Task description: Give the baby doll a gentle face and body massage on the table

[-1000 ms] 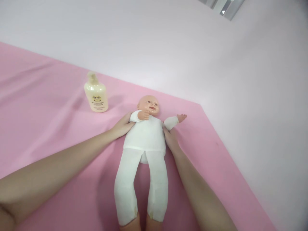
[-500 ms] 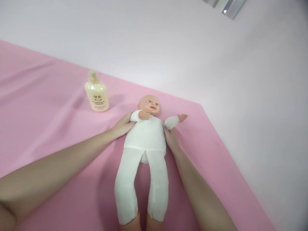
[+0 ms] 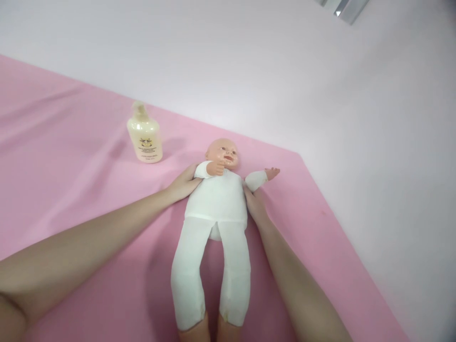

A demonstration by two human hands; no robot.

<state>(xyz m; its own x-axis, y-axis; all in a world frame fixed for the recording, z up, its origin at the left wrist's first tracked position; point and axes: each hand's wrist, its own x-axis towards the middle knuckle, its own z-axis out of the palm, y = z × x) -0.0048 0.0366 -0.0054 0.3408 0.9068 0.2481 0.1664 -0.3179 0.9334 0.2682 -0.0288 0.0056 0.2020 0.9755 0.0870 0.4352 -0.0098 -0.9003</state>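
A baby doll (image 3: 216, 197) with a white cloth body and bare plastic head, hands and lower legs lies face up in the middle of the view. My left hand (image 3: 185, 183) grips its side under the arm on the left, with the thumb on the chest edge and the fingers mostly hidden behind. On the other side, my right hand (image 3: 253, 202) holds the doll under its outstretched arm; most of those fingers are tucked out of sight. The doll's feet are cut off by the bottom edge.
A pale yellow pump bottle (image 3: 146, 140) with a cartoon label stands upright left of the doll's head. Beneath everything spreads a wrinkled pink cloth (image 3: 89, 123), its edge running past the doll's head and down the right. White surface (image 3: 356, 109) lies beyond; metal strips (image 3: 347, 9) show at the top.
The view has shifted very slightly, so everything sits a little further right and up. Both hands keep their hold on the doll, which lies as before.
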